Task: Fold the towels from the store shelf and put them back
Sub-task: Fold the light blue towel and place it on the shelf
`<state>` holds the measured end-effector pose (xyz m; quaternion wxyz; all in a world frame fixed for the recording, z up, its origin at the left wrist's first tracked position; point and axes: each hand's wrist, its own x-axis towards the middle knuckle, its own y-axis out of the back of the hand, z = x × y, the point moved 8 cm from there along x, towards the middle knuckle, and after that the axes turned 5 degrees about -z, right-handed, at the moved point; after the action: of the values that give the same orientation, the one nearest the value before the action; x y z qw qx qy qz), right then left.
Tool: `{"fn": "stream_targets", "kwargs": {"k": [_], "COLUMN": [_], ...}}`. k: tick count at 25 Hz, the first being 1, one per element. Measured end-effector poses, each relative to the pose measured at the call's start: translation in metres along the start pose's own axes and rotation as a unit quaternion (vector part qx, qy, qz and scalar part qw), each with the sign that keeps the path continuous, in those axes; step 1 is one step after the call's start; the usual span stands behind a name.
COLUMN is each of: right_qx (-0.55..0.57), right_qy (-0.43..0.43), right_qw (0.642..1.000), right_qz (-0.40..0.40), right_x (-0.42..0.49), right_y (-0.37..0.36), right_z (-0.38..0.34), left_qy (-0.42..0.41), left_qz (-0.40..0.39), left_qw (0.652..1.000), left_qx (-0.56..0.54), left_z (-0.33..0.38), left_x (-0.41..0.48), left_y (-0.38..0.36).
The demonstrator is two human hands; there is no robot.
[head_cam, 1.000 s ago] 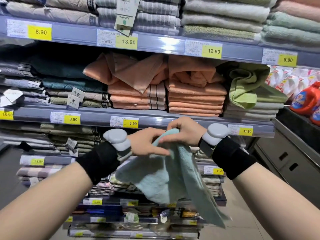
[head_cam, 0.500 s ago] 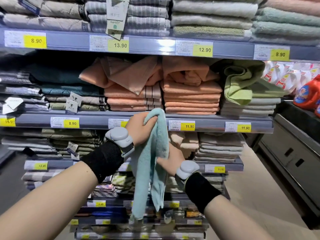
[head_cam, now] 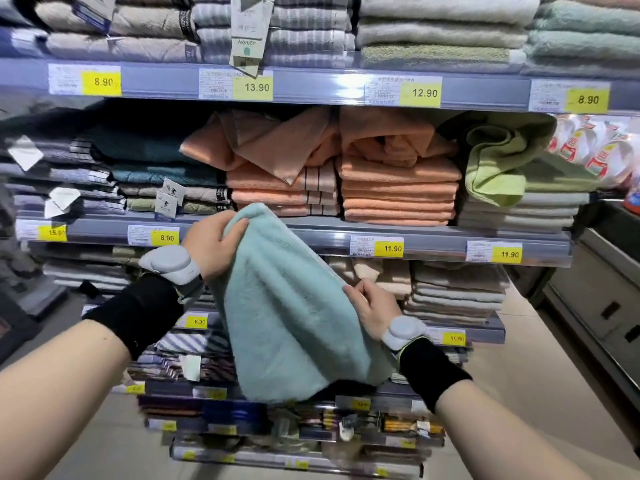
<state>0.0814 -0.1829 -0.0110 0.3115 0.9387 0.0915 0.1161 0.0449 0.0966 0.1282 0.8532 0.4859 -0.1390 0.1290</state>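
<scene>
A light teal towel hangs spread out in front of the store shelf. My left hand grips its top corner, level with the middle shelf edge. Lower and to the right, my right hand pinches the towel's right edge. Both wrists wear black bands with grey devices. On the shelf behind, crumpled orange towels lie on neat orange stacks, and a loose green towel sits on a pale stack.
Above and below, more shelves hold folded towels behind yellow price tags. Dark folded towels fill the left of the middle shelf. Detergent bags and a grey cabinet stand at the right. Beige floor shows at the lower right.
The towel hung bunched and narrow from my left hand; now it is spread wide. My right hand slid out to its right edge. The view moved closer to the shelf.
</scene>
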Motion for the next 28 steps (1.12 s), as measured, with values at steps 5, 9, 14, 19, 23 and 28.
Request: {"fn": "stream_targets", "kwargs": {"k": [5,9,14,19,23,28], "right_qx": [-0.154,-0.165,-0.099,-0.028,-0.077,-0.162], "right_qy": [0.092,0.026,-0.032,-0.072,-0.091,-0.226], "right_qw": [0.958,0.965,0.994,0.996,0.990,0.949], "right_qz": [-0.224,-0.201,-0.015,-0.037,-0.072,-0.147], "right_x": [-0.009,-0.007,-0.008,-0.014,-0.020,-0.039], "right_y": [0.016,0.053,0.107,0.122,0.133,0.138], "right_z": [-0.016,0.023,0.035,0.039,0.038,0.060], "left_qy": [0.025,0.049,0.127,0.126,0.109,0.185], "left_qz": [0.018,0.005,-0.100,-0.262,-0.328,-0.299], "left_qw": [0.999,0.999,0.986,0.952,0.936,0.936], "left_qx": [0.013,0.012,-0.040,-0.099,-0.062,-0.030], "left_z": [-0.022,-0.028,-0.037,-0.024,0.006,0.037], "left_x": [-0.011,-0.010,-0.016,-0.040,-0.062,-0.072], "left_y": [-0.002,-0.005,-0.033,-0.083,-0.120,-0.144]}}
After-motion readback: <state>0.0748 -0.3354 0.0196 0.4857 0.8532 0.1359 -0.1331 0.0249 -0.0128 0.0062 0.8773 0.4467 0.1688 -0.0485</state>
